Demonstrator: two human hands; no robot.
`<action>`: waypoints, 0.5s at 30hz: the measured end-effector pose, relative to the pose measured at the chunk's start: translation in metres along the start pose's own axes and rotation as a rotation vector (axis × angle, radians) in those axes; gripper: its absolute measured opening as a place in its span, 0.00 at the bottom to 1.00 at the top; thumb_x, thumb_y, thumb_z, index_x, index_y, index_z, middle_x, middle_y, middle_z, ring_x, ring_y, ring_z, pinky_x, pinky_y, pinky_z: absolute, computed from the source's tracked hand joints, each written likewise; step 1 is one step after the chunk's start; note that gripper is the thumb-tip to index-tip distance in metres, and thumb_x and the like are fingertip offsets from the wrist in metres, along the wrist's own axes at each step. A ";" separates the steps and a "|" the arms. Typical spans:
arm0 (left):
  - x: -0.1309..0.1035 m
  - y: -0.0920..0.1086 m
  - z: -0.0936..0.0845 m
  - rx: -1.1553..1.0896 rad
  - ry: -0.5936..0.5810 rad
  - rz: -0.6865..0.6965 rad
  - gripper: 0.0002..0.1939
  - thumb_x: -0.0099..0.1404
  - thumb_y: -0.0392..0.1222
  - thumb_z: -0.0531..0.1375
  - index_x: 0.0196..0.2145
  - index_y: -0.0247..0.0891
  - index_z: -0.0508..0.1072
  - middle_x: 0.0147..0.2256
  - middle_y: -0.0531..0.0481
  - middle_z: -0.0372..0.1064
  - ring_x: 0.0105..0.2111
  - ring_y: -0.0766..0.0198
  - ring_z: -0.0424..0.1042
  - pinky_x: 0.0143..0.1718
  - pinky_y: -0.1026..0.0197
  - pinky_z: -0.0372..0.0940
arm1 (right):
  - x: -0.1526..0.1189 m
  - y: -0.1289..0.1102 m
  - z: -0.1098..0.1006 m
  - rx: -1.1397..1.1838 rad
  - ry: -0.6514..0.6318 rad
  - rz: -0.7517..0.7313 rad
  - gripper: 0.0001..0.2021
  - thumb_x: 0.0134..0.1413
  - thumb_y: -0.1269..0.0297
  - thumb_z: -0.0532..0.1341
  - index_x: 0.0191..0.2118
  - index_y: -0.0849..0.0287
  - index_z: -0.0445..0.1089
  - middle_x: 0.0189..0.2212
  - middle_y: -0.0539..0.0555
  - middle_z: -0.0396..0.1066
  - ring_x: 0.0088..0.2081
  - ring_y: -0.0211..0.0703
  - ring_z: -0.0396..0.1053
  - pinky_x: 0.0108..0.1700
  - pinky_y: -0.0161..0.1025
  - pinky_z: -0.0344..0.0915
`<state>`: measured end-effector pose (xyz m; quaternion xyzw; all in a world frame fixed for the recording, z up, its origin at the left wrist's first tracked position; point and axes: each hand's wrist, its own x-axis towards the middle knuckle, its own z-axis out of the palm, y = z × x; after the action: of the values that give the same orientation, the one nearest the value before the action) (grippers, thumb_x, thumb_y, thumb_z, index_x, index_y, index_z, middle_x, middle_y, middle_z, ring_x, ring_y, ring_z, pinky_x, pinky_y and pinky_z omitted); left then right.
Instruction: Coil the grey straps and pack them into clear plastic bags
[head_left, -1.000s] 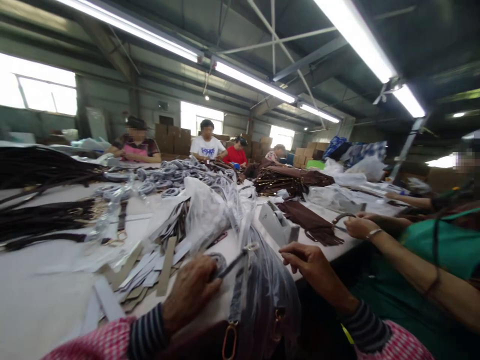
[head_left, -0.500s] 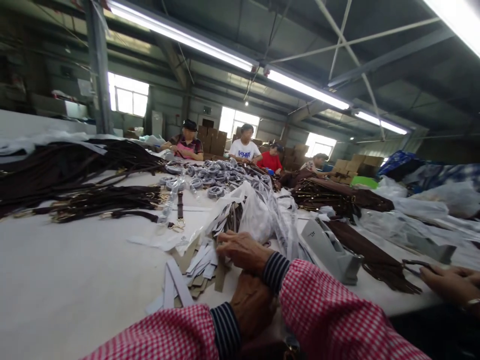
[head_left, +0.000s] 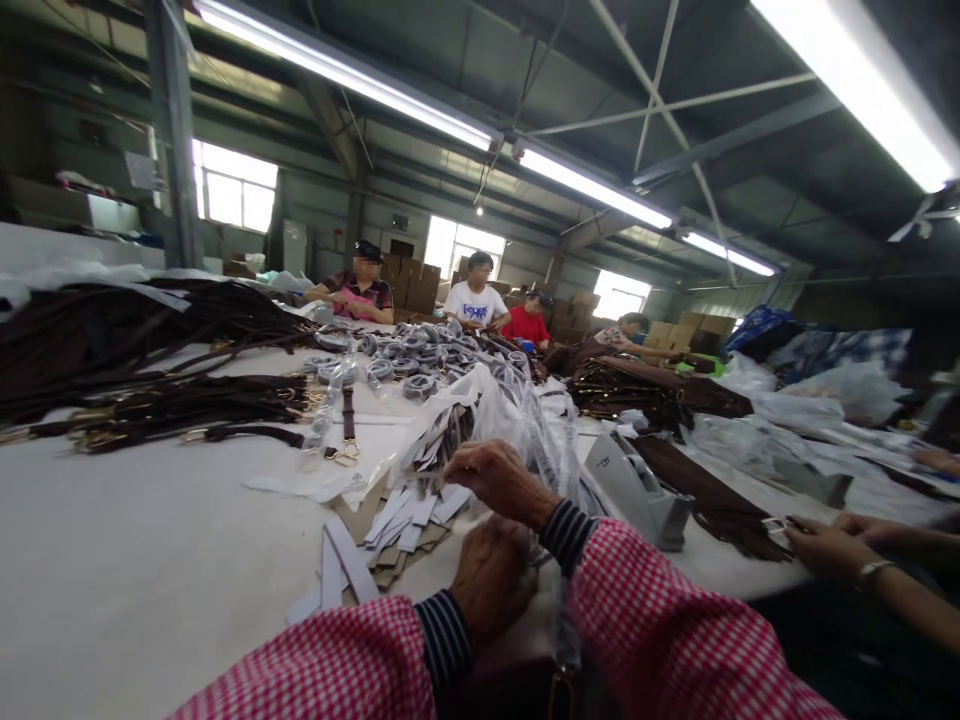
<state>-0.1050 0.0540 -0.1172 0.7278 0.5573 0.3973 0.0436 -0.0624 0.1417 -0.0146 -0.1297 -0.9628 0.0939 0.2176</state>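
Right hand [head_left: 504,484] beyond left hand [head_left: 493,578], beside flat white and khaki strips [head_left: 405,530]

My right hand is at the upper edge of the loose pile, thumb and fingertips drawn together; whether they pinch a strip, I cannot tell. My left hand curls nearer, its grip hidden. The strips lie on the white tabletop [head_left: 187,530], just left of both hands, more bunched against the crumpled translucent plastic bag [head_left: 491,405]. I judge it best to take one strip by its end, slide it out flat so its neighbours stay put, and keep my pink-and-white checked right sleeve [head_left: 667,610] clear of the grey plastic tape dispenser [head_left: 637,485].
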 end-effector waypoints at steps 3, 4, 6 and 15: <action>0.010 0.000 -0.015 -0.153 0.012 -0.169 0.03 0.52 0.38 0.61 0.27 0.38 0.70 0.31 0.45 0.72 0.36 0.50 0.71 0.41 0.52 0.63 | -0.034 -0.005 -0.041 0.107 0.184 0.132 0.03 0.57 0.69 0.69 0.31 0.59 0.79 0.26 0.48 0.74 0.30 0.36 0.69 0.35 0.34 0.58; 0.015 -0.001 -0.021 -0.219 0.003 -0.235 0.04 0.52 0.39 0.60 0.24 0.39 0.68 0.26 0.47 0.69 0.32 0.53 0.70 0.37 0.54 0.62 | -0.050 -0.007 -0.055 0.126 0.249 0.156 0.05 0.56 0.69 0.69 0.29 0.59 0.77 0.26 0.47 0.73 0.31 0.37 0.68 0.35 0.34 0.58; 0.023 -0.004 -0.033 -0.373 -0.040 -0.370 0.10 0.54 0.44 0.60 0.20 0.41 0.64 0.19 0.53 0.61 0.22 0.60 0.63 0.28 0.58 0.57 | -0.086 -0.012 -0.075 0.160 0.366 0.200 0.09 0.55 0.69 0.68 0.25 0.60 0.71 0.29 0.48 0.72 0.33 0.38 0.68 0.36 0.34 0.59; 0.019 0.001 -0.077 -0.945 -0.218 -0.692 0.22 0.51 0.59 0.71 0.31 0.35 0.77 0.30 0.51 0.71 0.31 0.61 0.68 0.34 0.61 0.63 | -0.188 -0.018 -0.040 -0.258 0.093 0.290 0.07 0.54 0.78 0.58 0.31 0.58 0.65 0.32 0.49 0.68 0.30 0.37 0.64 0.33 0.36 0.54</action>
<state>-0.1513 0.0406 -0.0538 0.4420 0.5174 0.4879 0.5467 0.1150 0.0747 -0.0491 -0.2981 -0.9270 -0.0058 0.2277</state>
